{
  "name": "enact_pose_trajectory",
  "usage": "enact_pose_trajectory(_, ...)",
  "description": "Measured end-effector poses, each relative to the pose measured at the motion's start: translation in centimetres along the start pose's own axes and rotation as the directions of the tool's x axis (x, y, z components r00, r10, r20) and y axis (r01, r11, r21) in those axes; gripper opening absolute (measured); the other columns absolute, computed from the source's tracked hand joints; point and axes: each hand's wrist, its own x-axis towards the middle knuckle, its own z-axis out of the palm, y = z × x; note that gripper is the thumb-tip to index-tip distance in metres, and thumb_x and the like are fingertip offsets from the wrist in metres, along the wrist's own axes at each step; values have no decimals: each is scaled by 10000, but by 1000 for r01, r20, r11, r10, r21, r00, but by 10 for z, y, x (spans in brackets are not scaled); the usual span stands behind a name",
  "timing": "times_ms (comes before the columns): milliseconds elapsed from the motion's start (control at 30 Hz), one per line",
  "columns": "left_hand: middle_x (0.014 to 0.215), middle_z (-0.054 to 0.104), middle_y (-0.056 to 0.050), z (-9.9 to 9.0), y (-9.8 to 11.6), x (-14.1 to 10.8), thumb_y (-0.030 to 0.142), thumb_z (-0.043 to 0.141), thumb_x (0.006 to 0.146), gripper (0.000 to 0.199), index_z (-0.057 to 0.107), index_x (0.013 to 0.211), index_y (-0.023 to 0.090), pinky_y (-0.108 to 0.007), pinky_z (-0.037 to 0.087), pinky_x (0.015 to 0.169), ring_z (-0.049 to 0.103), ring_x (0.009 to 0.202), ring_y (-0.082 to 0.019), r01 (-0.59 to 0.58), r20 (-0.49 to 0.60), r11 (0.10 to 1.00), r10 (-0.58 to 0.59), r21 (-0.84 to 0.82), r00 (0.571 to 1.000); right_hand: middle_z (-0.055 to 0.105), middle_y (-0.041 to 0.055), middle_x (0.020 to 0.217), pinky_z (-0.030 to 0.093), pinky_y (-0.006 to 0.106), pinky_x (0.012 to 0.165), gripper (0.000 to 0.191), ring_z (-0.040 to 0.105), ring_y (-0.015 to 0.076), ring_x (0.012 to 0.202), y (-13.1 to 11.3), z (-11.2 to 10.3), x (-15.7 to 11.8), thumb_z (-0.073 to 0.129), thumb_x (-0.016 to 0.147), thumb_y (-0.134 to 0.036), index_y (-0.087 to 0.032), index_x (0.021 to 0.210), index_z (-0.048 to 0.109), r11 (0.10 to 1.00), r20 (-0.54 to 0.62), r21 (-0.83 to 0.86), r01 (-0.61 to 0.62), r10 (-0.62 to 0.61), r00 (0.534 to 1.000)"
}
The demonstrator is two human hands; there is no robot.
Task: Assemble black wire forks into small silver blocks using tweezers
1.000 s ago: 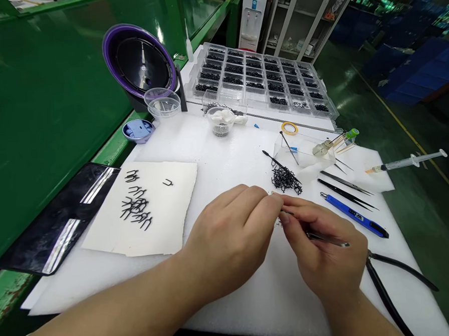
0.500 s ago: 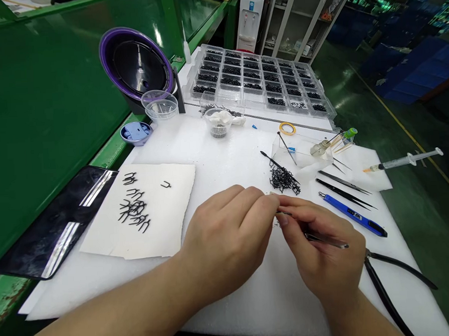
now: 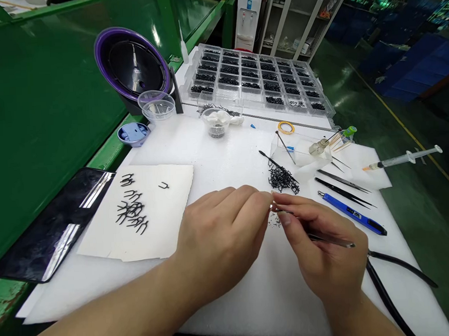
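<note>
My left hand (image 3: 223,241) pinches a tiny pale part between its fingertips, too small to identify. My right hand (image 3: 322,248) is shut on slim metal tweezers (image 3: 329,240), whose tip meets that pinch. Just above my fingers lies a tangled heap of small black wire pieces (image 3: 283,179), with a black-tipped swab (image 3: 275,160) resting against it. Black crumbs (image 3: 275,222) are scattered on the white foam pad (image 3: 216,158) below the tweezer tip. More black pieces lie on a torn white paper sheet (image 3: 170,216) to my left.
A compartment box of black parts (image 3: 253,78) stands at the back, beside a purple-rimmed bowl (image 3: 130,62) and a glass dish (image 3: 216,122). On the right lie a blue tool (image 3: 351,214), tweezers (image 3: 342,194), a syringe (image 3: 402,158) and black-handled pliers (image 3: 385,290).
The whole scene has shifted slightly left in view. My right hand has moved a little, and the tweezers sit slightly lower. My left hand still holds its pinch.
</note>
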Motion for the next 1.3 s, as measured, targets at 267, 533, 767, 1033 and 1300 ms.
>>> enact_pose_trajectory(267, 778, 654, 9, 4, -1, 3, 170, 596, 855, 67, 640, 899, 195, -328, 458, 591, 608, 707, -188, 98, 377, 993, -67, -64, 924, 760, 71, 1055, 561, 261, 589, 101, 738, 191, 812, 0, -3, 6, 662, 880, -215, -229, 906, 758, 925, -66, 298, -237, 268, 961)
enact_pose_trajectory(533, 963, 653, -57, 5, -2, 7, 189, 606, 835, 155, 704, 955, 195, -366, 488, 747, 586, 870, -217, 197, 509, 942, -34, -271, 860, 742, 82, 1079, 303, 155, 385, 125, 705, 176, 830, 6, -6, 11, 679, 875, -317, -247, 845, 779, 732, 75, 556, -394, 427, 901)
enact_pose_trajectory(767, 734, 698, 21, 3, 10, 18, 341, 643, 850, 155, 736, 797, 230, -273, 422, 591, 545, 648, -132, 658, 455, 522, -476, -542, 752, 692, 46, 1136, 444, 202, 519, 114, 646, 176, 970, -1, 8, 10, 698, 848, -287, -254, 774, 778, 696, 59, 601, -393, 451, 890)
enact_pose_trajectory(1033, 699, 710, 3, 7, 10, 20, 308, 729, 768, 123, 753, 747, 189, -251, 440, 621, 581, 684, -141, 733, 539, 288, -523, -617, 660, 687, 35, 1156, 543, 353, 824, 113, 618, 223, 1076, 1, 16, 13, 694, 846, -310, -247, 821, 784, 734, 70, 533, -420, 456, 887)
enact_pose_trajectory(1300, 691, 693, 11, 11, 11, 19, 304, 714, 788, 147, 708, 700, 187, -250, 457, 645, 618, 721, -151, 693, 476, 294, -551, -658, 686, 705, 69, 1096, 575, 268, 602, 161, 646, 237, 1041, -2, 16, 17, 673, 831, -286, -202, 728, 762, 711, 112, 568, -414, 432, 895)
